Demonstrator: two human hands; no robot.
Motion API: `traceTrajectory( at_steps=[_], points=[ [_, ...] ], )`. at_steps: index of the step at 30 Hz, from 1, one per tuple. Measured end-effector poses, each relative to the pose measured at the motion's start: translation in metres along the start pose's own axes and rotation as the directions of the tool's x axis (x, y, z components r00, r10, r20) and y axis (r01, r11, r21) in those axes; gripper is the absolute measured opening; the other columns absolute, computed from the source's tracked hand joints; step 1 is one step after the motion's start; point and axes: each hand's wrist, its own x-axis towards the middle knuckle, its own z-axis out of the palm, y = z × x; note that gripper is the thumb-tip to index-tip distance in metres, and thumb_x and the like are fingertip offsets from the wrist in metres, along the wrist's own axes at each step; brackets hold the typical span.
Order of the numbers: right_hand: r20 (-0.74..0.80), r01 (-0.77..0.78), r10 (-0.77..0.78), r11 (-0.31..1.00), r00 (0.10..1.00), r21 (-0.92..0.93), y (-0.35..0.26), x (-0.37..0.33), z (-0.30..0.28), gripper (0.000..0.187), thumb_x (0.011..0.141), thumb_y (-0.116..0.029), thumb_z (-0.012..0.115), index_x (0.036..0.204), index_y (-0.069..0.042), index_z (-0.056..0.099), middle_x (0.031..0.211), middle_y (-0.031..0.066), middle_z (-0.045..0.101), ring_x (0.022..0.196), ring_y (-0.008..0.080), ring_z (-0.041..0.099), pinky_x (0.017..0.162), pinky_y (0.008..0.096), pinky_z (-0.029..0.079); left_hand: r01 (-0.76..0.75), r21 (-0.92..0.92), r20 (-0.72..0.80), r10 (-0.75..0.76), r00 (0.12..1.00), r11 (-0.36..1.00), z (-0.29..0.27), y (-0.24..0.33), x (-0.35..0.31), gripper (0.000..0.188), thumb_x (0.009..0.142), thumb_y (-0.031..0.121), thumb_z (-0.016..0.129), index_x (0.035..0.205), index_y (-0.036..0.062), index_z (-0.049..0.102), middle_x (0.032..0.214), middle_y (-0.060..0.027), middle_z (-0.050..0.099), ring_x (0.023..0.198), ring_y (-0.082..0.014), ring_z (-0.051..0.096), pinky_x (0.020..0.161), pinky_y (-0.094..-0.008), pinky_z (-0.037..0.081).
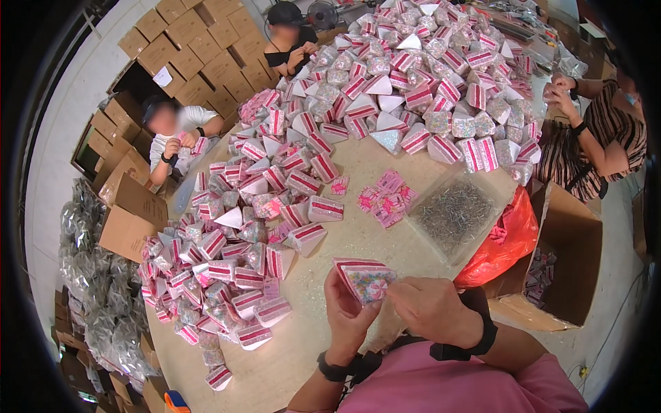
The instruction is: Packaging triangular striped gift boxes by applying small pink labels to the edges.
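Observation:
My left hand (346, 318) is closed around a cake-slice-shaped ornament (366, 279) with white and dark pink stripes and a glittery, multicoloured face. The slice is held just above the near part of the table. At its right side, my right hand (432, 308) is closed with the fingertips pinched against the glittery face. Whatever those fingertips grip is hidden or too small to make out. Small pink printed cards (387, 199) lie in a loose pile beyond my hands. To the right of them sits a clear shallow tray (425, 242) holding many thin metal pins.
A large heap of similar slices (420, 82) covers the table's far side, with another heap (241, 255) on the left. A red plastic bag (502, 244) and an open cardboard box (568, 258) stand at my right. Co-workers (175, 134) sit around the table. Stacked cartons (193, 51) stand behind.

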Motion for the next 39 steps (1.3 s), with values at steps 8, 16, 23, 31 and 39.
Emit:
traceTrajectory(
  at_steps=[8, 16, 23, 31, 39],
  points=[
    [0.059, 0.018, -0.011, 0.992, 0.998, -0.126, 0.000, -0.002, 0.000, 0.011, 0.070, -0.007, 0.059, 0.075, -0.006, 0.049, 0.065, 0.0073, 0.051, 0.059, 0.0241, 0.058, 0.051, 0.0342, 0.047, -0.113, 0.302, -0.007, 0.120, 0.993, 0.947, 0.003, 0.002, -0.001, 0.078, 0.072, -0.005, 0.068, 0.136, 0.0022, 0.024, 0.125, -0.0121, 0.044, 0.116, -0.0213, 0.047, 0.098, -0.0337, 0.039],
    [0.056, 0.002, 0.003, 0.996, 0.998, -0.086, 0.014, -0.009, 0.013, 0.014, 0.073, -0.008, 0.059, 0.082, -0.004, 0.050, 0.067, 0.0102, 0.054, 0.061, 0.0278, 0.060, 0.051, 0.0355, 0.047, -0.087, 0.445, -0.041, 0.118, 0.992, 0.891, 0.004, -0.001, -0.006, 0.080, 0.073, -0.002, 0.069, 0.137, -0.0002, 0.022, 0.126, -0.0127, 0.042, 0.113, -0.0197, 0.048, 0.096, -0.0323, 0.040],
    [0.390, -0.605, 0.467, 0.544, 0.794, 0.581, 0.019, 0.003, 0.011, 0.032, 0.087, -0.014, 0.060, 0.115, -0.006, 0.047, 0.072, 0.0082, 0.061, 0.061, 0.0145, 0.059, 0.050, 0.0292, 0.045, -0.008, 0.335, -0.032, 0.020, 0.999, 0.942, 0.000, -0.006, -0.002, 0.077, 0.073, -0.003, 0.069, 0.136, 0.0012, 0.025, 0.125, -0.0116, 0.042, 0.114, -0.0201, 0.048, 0.095, -0.0335, 0.043],
    [0.542, -0.722, 0.501, 0.295, 0.675, 0.626, 0.071, -0.009, 0.031, 0.029, 0.087, -0.010, 0.055, 0.114, -0.002, 0.050, 0.073, 0.0065, 0.061, 0.061, 0.0110, 0.060, 0.049, 0.0238, 0.045, 0.443, 0.011, -0.226, -0.430, 0.874, 0.896, -0.054, -0.017, 0.027, 0.052, 0.080, 0.010, 0.061, 0.127, -0.0001, 0.041, 0.113, -0.0095, 0.055, 0.100, -0.0224, 0.058, 0.082, -0.0376, 0.051],
    [0.072, -0.653, 0.654, 0.730, 0.753, 0.203, 0.176, -0.030, 0.000, 0.017, 0.082, -0.009, 0.053, 0.096, -0.001, 0.059, 0.081, 0.0095, 0.063, 0.071, 0.0227, 0.064, 0.057, 0.0355, 0.050, 0.004, 0.570, -0.447, 0.306, 0.840, 0.821, -0.190, 0.057, 0.090, 0.039, 0.086, 0.013, 0.055, 0.122, -0.0001, 0.046, 0.110, -0.0032, 0.054, 0.096, -0.0211, 0.050, 0.086, -0.0317, 0.041]
  ],
)
